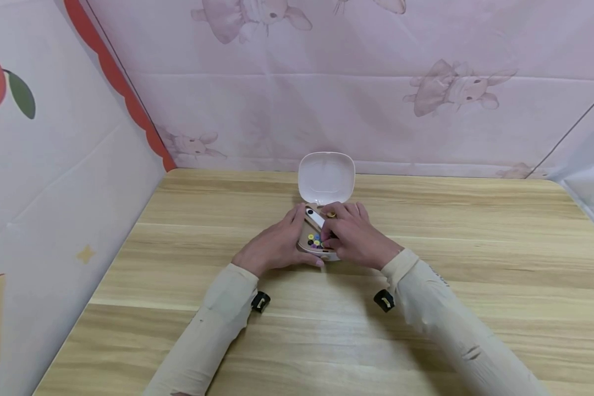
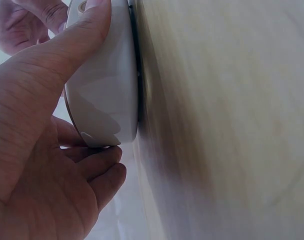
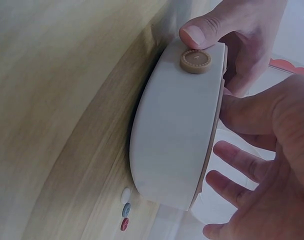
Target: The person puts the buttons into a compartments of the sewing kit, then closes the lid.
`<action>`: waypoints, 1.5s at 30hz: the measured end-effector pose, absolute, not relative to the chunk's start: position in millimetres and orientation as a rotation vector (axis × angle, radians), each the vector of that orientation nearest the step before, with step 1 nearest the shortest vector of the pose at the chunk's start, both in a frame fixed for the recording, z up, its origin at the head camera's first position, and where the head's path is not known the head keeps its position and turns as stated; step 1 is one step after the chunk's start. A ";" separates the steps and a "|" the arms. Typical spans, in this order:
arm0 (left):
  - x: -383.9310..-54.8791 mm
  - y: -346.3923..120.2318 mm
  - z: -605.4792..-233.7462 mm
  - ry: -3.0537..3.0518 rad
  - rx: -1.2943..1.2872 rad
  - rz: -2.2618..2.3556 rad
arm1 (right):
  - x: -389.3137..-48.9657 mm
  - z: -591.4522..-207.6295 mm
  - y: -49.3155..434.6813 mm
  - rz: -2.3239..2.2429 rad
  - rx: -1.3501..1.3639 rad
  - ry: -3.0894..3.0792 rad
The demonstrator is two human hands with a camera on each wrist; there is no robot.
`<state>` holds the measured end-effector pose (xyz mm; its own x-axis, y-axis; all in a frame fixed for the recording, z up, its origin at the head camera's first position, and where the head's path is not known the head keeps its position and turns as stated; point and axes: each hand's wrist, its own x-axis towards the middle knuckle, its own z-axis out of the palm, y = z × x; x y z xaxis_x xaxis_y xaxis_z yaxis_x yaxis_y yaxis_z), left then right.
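Observation:
A small white sewing box (image 1: 329,256) with a tan insert stands on the table, its lid (image 1: 326,177) raised behind it. My left hand (image 1: 279,240) grips the box from the left, thumb along the front and fingers on the side. Over the box's right half, my right hand (image 1: 355,233) reaches in with thumb and index finger; what lies between their tips is hidden. Several colored buttons (image 1: 311,237) sit near the front of the insert. Behind them lies a slim white item (image 1: 315,218) with a dark round spot. A tan knob (image 3: 196,61) sticks out on the front, beside my left thumb.
The box stands on a wood-grain table (image 1: 203,198). In the right wrist view, a white button (image 3: 125,195), a blue button (image 3: 126,210) and a red button (image 3: 124,224) lie on the tabletop beside the box. A pink printed cloth (image 1: 297,121) hangs behind the table.

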<state>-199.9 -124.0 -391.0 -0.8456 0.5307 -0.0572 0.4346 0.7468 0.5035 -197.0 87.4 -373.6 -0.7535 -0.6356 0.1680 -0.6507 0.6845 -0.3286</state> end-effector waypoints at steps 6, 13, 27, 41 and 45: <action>-200.0 -123.7 -390.6 2.749 0.772 0.720 | -197.2 -373.6 87.4 0.579 1.102 -2.834; -200.4 -123.7 -391.0 2.749 0.773 0.733 | -197.7 -370.2 89.3 0.618 1.104 -2.853; -200.2 -122.8 -390.1 2.711 0.701 0.774 | -205.9 -358.3 111.6 0.682 0.958 -2.810; -200.3 -122.3 -389.4 2.706 0.703 0.733 | -216.7 -367.7 139.1 0.628 0.799 -2.850; -199.9 -121.8 -388.9 2.712 0.709 0.734 | -218.0 -371.0 143.8 0.607 0.749 -2.908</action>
